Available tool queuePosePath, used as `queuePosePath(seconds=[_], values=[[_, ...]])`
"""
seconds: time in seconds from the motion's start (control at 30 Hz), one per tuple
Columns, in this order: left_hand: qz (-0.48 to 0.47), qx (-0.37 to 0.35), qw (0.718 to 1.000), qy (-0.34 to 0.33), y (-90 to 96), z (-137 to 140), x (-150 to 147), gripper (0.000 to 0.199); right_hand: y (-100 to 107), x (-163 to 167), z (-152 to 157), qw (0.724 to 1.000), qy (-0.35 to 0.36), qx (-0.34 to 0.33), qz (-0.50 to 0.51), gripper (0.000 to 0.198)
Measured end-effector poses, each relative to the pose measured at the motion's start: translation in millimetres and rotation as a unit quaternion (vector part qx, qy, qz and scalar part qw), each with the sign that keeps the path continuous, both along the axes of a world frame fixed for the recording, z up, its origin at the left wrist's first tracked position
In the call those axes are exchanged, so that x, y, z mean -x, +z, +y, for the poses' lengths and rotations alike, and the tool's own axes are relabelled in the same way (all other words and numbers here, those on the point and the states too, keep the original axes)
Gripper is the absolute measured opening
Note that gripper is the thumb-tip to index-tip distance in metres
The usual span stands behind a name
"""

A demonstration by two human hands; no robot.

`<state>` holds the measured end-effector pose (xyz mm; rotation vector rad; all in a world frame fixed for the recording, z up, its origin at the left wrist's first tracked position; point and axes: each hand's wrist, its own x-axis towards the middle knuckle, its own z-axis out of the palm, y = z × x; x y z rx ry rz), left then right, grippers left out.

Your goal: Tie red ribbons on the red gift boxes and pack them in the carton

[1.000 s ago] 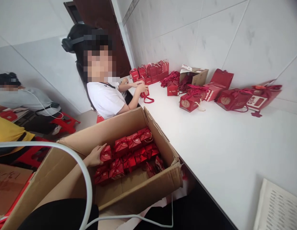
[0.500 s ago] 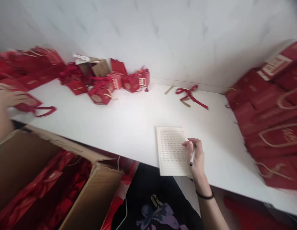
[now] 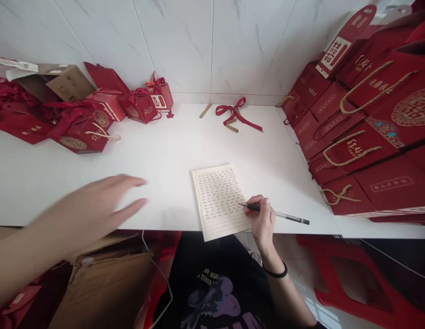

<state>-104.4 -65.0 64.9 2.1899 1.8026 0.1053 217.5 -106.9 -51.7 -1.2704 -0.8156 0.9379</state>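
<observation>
My right hand (image 3: pixel 263 219) is closed around a black pen (image 3: pixel 291 218), its tip at the written lines of a small notebook (image 3: pixel 217 226). The notebook lies at the front edge of the white table (image 3: pixel 157 160), its lower end jutting slightly past the edge. Rows of handwriting fill most of the page, with blank lines at the bottom. My left hand (image 3: pixel 105 201), somewhat blurred, hangs over the table left of the notebook. Its thumb and fingers are apart with nothing between them.
Red gift boxes (image 3: pixel 83 135) and an open brown carton (image 3: pixel 71 82) stand at the back left. A red ribbon (image 3: pixel 246 121) lies near the wall. Red gift bags (image 3: pixel 356 160) are stacked right. Below the table are a cardboard box (image 3: pixel 105 283) and a red stool (image 3: pixel 373 301).
My left hand has left the red box at the far left and moved right toward the notebook. My right hand has turned the pen tip down to the page. The view has shifted right.
</observation>
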Motion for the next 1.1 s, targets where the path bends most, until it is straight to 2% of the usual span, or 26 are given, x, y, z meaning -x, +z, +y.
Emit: queuePosePath(seconds=[0.1,0.2,0.33,0.43,0.53,0.63,0.73,0.8,0.97,1.1], values=[[0.092,0.097,0.972,-0.191,-9.0,38.8,-70.4,0.052,-2.6,-4.9,5.1,0.996,-0.027,-0.050,0.075,0.039],[0.077,0.123,0.954,-0.260,-32.9,69.6,-110.4,0.065,-1.8,-12.5,9.4,0.984,-0.061,-0.096,0.140,0.024],[0.046,0.156,0.952,-0.261,-61.1,81.8,-103.9,0.070,-0.7,-16.9,12.6,0.982,-0.065,-0.105,0.142,0.019],[0.047,0.167,0.949,-0.264,-70.8,81.9,-93.6,0.072,0.2,-13.9,11.1,0.983,-0.082,-0.114,0.117,0.017],[0.074,0.168,0.951,-0.247,-71.8,82.6,-97.3,0.074,6.0,-3.5,2.6,0.986,-0.096,-0.135,0.006,0.020],[0.098,0.170,0.952,-0.235,-69.3,83.0,-105.6,0.074,17.0,14.6,-9.9,0.985,-0.001,-0.137,-0.101,0.018],[0.106,0.173,0.954,-0.221,-67.0,82.1,-109.0,0.073,22.7,33.6,-16.2,0.980,0.099,-0.096,-0.141,0.023],[0.111,0.173,0.956,-0.209,-65.8,81.3,-108.8,0.072,19.1,42.6,-14.3,0.975,0.131,-0.073,-0.162,0.030],[0.125,0.175,0.957,-0.195,-64.3,81.0,-108.8,0.072,1.3,48.4,-3.0,0.952,0.136,-0.047,-0.270,0.038],[0.124,0.180,0.956,-0.196,-64.3,81.0,-110.7,0.072,-0.2,46.1,-2.1,0.940,0.149,-0.045,-0.303,0.035]])
